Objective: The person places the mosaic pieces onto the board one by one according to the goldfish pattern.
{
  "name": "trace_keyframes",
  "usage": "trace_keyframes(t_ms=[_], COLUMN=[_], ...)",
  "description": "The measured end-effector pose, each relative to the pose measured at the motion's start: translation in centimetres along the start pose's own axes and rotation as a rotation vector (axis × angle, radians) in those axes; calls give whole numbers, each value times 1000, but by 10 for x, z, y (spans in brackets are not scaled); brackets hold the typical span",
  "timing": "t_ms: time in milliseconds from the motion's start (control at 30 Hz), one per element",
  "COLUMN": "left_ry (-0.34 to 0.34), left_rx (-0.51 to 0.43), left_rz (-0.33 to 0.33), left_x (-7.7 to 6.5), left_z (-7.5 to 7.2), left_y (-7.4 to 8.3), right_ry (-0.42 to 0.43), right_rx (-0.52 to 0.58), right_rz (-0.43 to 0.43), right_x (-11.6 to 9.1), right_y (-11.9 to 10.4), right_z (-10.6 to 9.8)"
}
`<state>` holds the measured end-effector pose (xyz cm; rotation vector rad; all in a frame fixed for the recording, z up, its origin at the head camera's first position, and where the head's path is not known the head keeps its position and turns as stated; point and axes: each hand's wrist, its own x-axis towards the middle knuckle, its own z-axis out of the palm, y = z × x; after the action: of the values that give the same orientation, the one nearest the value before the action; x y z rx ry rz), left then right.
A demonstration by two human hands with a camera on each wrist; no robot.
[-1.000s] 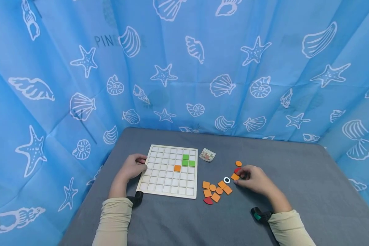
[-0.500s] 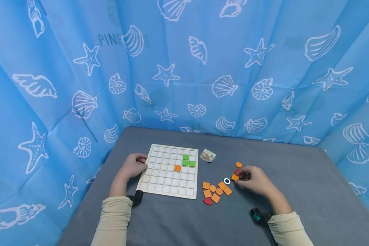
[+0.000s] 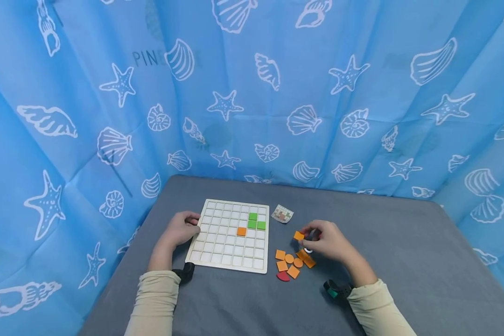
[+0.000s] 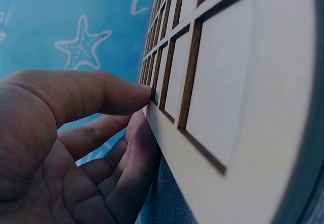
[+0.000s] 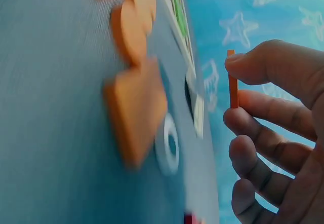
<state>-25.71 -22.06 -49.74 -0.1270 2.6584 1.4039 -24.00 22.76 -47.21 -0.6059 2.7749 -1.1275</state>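
At the left edge of a white grid board (image 3: 227, 235), my left hand (image 3: 180, 228) grips the rim. Its thumb (image 4: 121, 95) lies on the board's face while the fingers (image 4: 136, 158) sit at the edge below. My right hand (image 3: 327, 238) pinches an orange square tile (image 3: 298, 235) between thumb and fingers. The right wrist view shows that tile (image 5: 233, 79) edge-on, held above the table. On the board are a few green tiles (image 3: 252, 224) and one orange tile (image 3: 241, 231).
Loose orange squares and discs (image 3: 289, 258) lie right of the board, with a red quarter-round piece (image 3: 283, 276) below them. A black-and-white ring (image 5: 168, 145) is partly behind the right hand. A small patterned card (image 3: 282, 213) lies near the board's upper right corner. A blue curtain (image 3: 252, 93) surrounds the table.
My right hand has picked up the orange square tile and moved left with it, toward the board. The left hand stays at the board's edge.
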Motion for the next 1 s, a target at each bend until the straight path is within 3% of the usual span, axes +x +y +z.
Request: trace_keyframes(t_ms=[233,600,1000], left_ry=[2,16,7], left_rx=[-5,3,11], left_rz=[-2,-8,-4], left_x=[1,3,1], left_z=[-1,-1,1], left_y=[-3,0,-1], right_ry=[-61,-133,-166], right_rx=[21,-80,-154], right_rz=[-42,-167,-169], right_x=[25,54,76], right_y=[-31,-65,-84], right_z=[26,70,102])
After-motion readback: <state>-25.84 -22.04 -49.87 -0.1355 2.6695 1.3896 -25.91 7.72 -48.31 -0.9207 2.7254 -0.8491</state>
